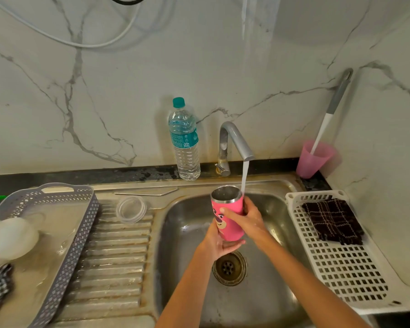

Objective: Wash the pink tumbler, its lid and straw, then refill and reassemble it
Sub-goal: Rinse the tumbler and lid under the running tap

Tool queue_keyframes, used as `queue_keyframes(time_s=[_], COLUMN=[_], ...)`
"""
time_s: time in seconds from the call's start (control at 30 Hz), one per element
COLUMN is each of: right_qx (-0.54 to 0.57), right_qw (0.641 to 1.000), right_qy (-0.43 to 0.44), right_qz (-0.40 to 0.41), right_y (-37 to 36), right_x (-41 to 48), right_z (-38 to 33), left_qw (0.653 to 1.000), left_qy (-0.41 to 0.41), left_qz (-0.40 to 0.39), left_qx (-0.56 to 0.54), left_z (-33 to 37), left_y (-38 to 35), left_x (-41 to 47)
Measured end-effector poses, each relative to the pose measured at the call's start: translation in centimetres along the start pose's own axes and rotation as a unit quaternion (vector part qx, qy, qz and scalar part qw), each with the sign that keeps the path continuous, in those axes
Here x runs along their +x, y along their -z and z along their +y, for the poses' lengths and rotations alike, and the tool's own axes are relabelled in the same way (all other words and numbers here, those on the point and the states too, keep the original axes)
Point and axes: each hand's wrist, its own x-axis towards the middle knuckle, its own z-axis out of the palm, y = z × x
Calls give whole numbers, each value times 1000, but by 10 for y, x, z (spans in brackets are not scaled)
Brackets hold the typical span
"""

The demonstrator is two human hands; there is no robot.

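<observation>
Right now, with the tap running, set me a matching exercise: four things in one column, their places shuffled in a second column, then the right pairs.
1 pink tumbler
2 clear lid
3 metal straw
4 checked cloth

A on the white perforated tray
B on the ribbed drainboard
C held by the left hand and right hand over the sink basin
D on the ledge behind the drainboard

Pairs: 1-C, 2-B, 3-D, 4-A
</observation>
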Motion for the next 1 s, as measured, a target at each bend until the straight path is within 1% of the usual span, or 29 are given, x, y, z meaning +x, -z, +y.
queue_keyframes(time_s=[0.07,0.1,0.17,0.2,0.23,0.33,0.43,0.5,0.57,0.67,0.77,0.83,0.9,0.97,1.0], right_qx=[10,23,16,8,15,103,105,120,175,244,288,325,362,395,409], right_qw=[998,997,996,996,995,983,977,972,956,924,888,858,836,822,816], right_qy=[-35,-54,-81,-92,-101,-153,-184,-202,-234,-293,-359,-398,-413,-408,-404], right_qz=[42,53,23,4,1,26,-28,-10,-4,-39,-11,8,19,47,63], right_y=[3,5,7,8,9,11,11,13,14,13,11,9,6,5,5], right_x=[1,0,-5,-7,-8,-11,-18,-19,-15,-10,-5,-1,4,11,12], right_z=[-2,-1,3,7,11,17,17,20,21,18,20,19,19,19,19], left_qw=[997,996,996,997,997,997,997,997,995,992,988,989,984,962,947], left_qy=[-32,-44,-56,-58,-62,-65,-67,-73,-81,-79,-52,-49,-81,-147,-177], left_qz=[22,36,47,39,36,32,13,7,9,-5,-6,8,28,62,63], left_qx=[68,76,57,43,34,26,26,28,49,99,144,142,158,223,260], left_z=[-1,-1,-1,-1,-1,-1,-1,0,-1,-2,0,9,23,33,34], left_y=[-1,-1,-1,1,1,3,1,2,4,4,-6,-16,-33,-49,-56], left_x=[1,1,1,3,1,3,3,4,1,-1,-8,-11,-17,-18,-17])
